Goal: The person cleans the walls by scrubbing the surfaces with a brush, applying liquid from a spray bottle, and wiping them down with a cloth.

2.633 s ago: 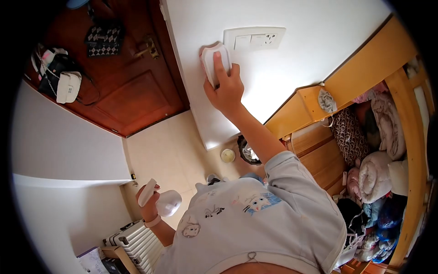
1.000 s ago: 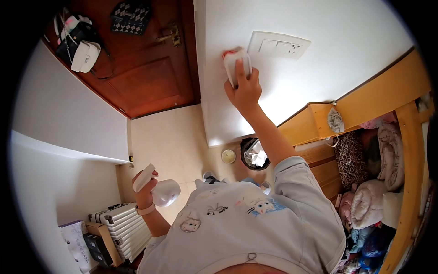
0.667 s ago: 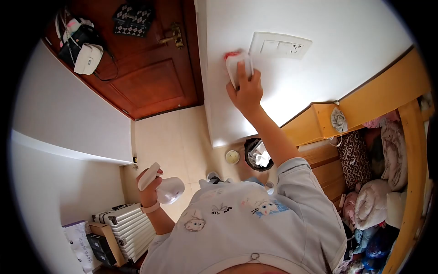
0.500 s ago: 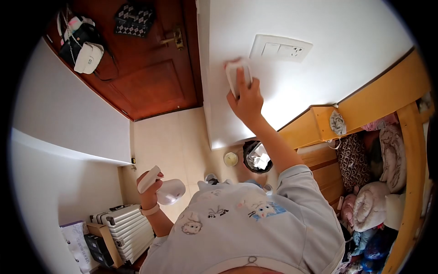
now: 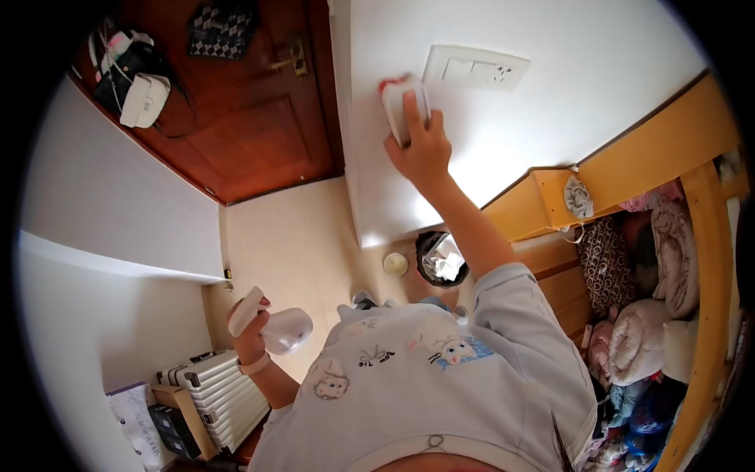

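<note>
My right hand (image 5: 425, 145) is wrapped around a white-backed scrubber (image 5: 403, 104) with a red edge along its top. The scrubber lies against the white wall (image 5: 519, 130), just left of the wall switch and socket plate (image 5: 477, 68), with one finger stretched along its back. Low on the left, my left hand (image 5: 250, 330) grips a white spray bottle (image 5: 288, 331) by its neck. The bottle is tilted, its clear body pointing right, away from the wall being touched.
A reddish-brown door (image 5: 259, 149) with hanging bags (image 5: 145, 98) stands at upper left. On the floor are a black-lined waste bin (image 5: 442, 259) and a small round dish (image 5: 395, 264). A ribbed suitcase (image 5: 228, 397) stands lower left; a wooden bunk (image 5: 704, 236) with bedding fills the right.
The view has shifted a little. My right hand has slid the scrubber slightly upward beside the switch plate, and its red edge now shows more clearly. My left hand keeps hold of the spray bottle.
</note>
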Action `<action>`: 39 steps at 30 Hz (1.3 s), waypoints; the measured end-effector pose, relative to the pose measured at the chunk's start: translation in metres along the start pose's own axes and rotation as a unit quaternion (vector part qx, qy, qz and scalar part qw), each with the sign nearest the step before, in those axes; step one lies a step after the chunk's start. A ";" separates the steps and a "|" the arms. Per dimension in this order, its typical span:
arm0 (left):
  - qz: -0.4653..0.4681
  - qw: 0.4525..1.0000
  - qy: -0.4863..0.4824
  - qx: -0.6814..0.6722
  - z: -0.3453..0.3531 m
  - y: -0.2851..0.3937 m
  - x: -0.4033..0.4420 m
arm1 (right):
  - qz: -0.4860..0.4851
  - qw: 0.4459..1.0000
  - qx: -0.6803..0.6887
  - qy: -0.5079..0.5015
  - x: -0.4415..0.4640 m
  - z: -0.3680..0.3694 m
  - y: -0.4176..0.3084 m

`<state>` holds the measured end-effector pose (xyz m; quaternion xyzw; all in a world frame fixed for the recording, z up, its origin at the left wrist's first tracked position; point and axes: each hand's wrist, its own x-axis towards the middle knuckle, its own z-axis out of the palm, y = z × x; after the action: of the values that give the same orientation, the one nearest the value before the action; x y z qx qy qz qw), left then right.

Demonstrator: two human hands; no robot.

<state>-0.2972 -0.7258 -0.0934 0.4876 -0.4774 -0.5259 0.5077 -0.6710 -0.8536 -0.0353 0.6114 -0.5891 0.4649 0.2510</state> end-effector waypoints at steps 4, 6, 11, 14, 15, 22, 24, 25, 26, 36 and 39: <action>-0.001 1.000 0.000 0.022 0.004 0.006 -0.002 | 0.015 0.998 0.017 -0.061 -0.004 -0.016 0.001; -0.007 1.000 0.001 0.023 -0.002 -0.001 -0.001 | 0.016 0.999 0.022 -0.039 0.016 -0.019 -0.010; 0.016 1.000 0.020 -0.017 -0.003 -0.004 -0.005 | -0.014 0.999 -0.003 0.033 0.002 0.008 0.009; -0.013 0.999 0.033 -0.013 -0.006 -0.006 -0.016 | -0.047 0.999 0.004 -0.024 -0.010 -0.008 0.010; -0.004 1.000 0.023 -0.001 -0.009 -0.006 -0.017 | -0.029 0.999 0.012 -0.043 0.004 -0.021 -0.001; 0.018 0.998 0.064 0.014 -0.009 -0.004 -0.026 | -0.046 0.999 -0.018 -0.022 0.001 -0.013 0.020; 0.003 0.999 0.053 0.002 -0.014 -0.012 -0.029 | -0.048 0.995 -0.023 -0.083 -0.007 -0.023 0.022; -0.009 0.999 0.039 0.000 -0.017 -0.014 -0.028 | -0.050 0.995 -0.024 -0.084 0.001 -0.027 0.014; -0.017 0.999 0.040 0.010 -0.016 -0.014 -0.028 | -0.054 0.996 -0.012 -0.063 0.013 -0.029 0.004; -0.001 1.000 0.008 0.006 0.013 -0.004 -0.020 | 0.000 0.998 0.001 -0.065 0.013 -0.024 -0.007; -0.008 1.000 -0.012 -0.008 0.020 0.002 -0.021 | 0.014 0.999 0.011 -0.039 0.020 -0.015 -0.002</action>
<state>-0.3173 -0.7044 -0.0891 0.4808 -0.4756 -0.5393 0.5018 -0.6758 -0.8498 -0.0108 0.6232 -0.6020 0.4506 0.2150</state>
